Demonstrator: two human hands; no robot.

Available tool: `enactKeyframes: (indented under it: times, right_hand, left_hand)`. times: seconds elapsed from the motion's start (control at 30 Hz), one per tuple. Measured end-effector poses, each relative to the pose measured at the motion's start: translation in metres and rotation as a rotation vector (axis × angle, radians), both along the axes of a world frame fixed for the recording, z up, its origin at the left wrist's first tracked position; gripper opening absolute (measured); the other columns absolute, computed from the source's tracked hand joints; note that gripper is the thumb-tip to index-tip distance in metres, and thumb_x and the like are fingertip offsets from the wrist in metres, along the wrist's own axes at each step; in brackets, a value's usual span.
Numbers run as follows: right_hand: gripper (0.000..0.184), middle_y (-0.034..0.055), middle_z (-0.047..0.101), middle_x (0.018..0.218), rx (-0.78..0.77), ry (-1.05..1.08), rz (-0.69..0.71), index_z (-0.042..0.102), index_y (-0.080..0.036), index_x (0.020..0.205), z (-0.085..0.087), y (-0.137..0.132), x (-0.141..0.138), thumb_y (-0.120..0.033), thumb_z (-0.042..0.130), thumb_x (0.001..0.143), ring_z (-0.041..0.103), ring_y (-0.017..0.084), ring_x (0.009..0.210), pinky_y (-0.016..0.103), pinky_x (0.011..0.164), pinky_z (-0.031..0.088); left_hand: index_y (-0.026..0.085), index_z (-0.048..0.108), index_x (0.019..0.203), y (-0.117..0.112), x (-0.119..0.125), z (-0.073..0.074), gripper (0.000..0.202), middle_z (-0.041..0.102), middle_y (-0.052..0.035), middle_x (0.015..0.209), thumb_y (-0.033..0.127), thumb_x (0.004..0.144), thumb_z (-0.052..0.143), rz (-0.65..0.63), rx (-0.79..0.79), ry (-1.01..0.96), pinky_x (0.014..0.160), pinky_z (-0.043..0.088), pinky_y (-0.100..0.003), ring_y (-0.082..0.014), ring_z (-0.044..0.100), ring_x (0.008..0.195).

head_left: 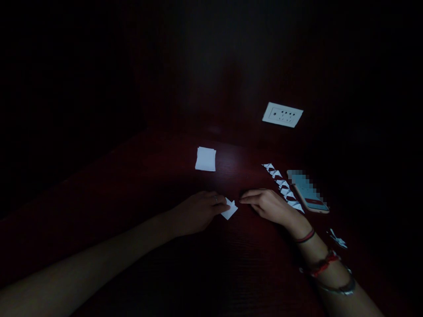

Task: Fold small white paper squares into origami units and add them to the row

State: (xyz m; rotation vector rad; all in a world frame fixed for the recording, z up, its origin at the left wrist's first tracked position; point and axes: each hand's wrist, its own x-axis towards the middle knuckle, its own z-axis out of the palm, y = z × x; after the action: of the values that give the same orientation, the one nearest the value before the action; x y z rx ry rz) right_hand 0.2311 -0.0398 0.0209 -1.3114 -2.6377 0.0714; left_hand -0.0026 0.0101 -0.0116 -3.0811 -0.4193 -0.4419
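Observation:
A small piece of white folded paper (pixel 229 212) lies low over the dark red table, its pointed corners showing. My left hand (pixel 201 211) pinches its left side between thumb and fingers, and a ring shows on one finger. Just right of the paper, my right hand (pixel 267 206) rests with its fingers stretched toward it, not touching it and holding nothing that I can see. Beyond my left hand sits a stack of white square paper sheets (pixel 205 159). Close beside my right hand runs a slanting row of several folded paper pieces (pixel 283 187).
A phone (pixel 306 190) with a lit, blurred screen lies right of the row. Nearer to me on the right is a small crumpled white thing (pixel 337 239) I cannot identify. A white power socket panel (pixel 283 115) is at the back. Deep shadow hides the surroundings.

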Motion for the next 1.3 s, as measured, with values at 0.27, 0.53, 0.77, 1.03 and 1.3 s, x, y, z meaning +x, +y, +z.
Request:
enactKeyframes:
  times: [0.27,0.53,0.77,1.03,1.3]
  right_hand:
    - [0.044,0.001,0.058,0.105,-0.051,0.053,0.043,0.056,-0.027,0.112,0.002,-0.005,-0.012,-0.003,0.04,0.079,0.057,0.012,0.09,0.025,0.08,0.045]
    - [0.041,0.0004,0.058,0.104,-0.052,0.026,0.034,0.058,-0.027,0.108,-0.001,-0.003,-0.008,-0.004,0.041,0.079,0.056,0.013,0.09,0.026,0.08,0.045]
    - [0.033,0.0032,0.059,0.095,-0.038,0.166,-0.009,0.061,-0.02,0.101,-0.003,-0.001,-0.004,-0.006,0.041,0.079,0.056,0.013,0.085,0.026,0.078,0.044]
    - [0.016,0.0023,0.058,0.087,-0.148,0.225,-0.011,0.061,-0.018,0.092,0.001,-0.007,-0.017,-0.022,0.051,0.081,0.054,0.011,0.076,0.023,0.07,0.043]
    - [0.004,0.0003,0.054,0.073,-0.146,0.342,-0.186,0.053,-0.016,0.072,-0.011,-0.006,-0.026,-0.016,0.057,0.074,0.049,0.01,0.065,0.022,0.06,0.039]
  left_hand:
    - [0.018,0.045,0.119,0.001,-0.001,0.0,0.042,0.049,-0.0049,0.121,0.004,0.079,0.045,-0.037,-0.022,-0.013,0.091,0.035,-0.034,-0.0189,0.043,0.11]
    - [0.018,0.047,0.118,0.0,-0.001,0.001,0.039,0.051,-0.0058,0.119,0.006,0.081,0.045,-0.033,-0.06,-0.042,0.092,0.036,-0.034,-0.0185,0.045,0.108]
    - [0.018,0.046,0.119,0.002,-0.006,0.006,0.039,0.05,-0.0055,0.12,0.007,0.082,0.044,-0.059,-0.148,-0.061,0.094,0.036,-0.033,-0.0173,0.045,0.109]
    - [0.021,0.044,0.121,0.004,-0.009,0.003,0.043,0.048,-0.0043,0.123,0.004,0.082,0.044,-0.104,-0.126,-0.034,0.095,0.036,-0.036,-0.0183,0.041,0.114]
    - [0.021,0.046,0.12,0.003,-0.009,0.004,0.042,0.047,-0.0067,0.124,0.004,0.081,0.045,-0.101,-0.083,-0.051,0.093,0.037,-0.037,-0.0193,0.043,0.113]
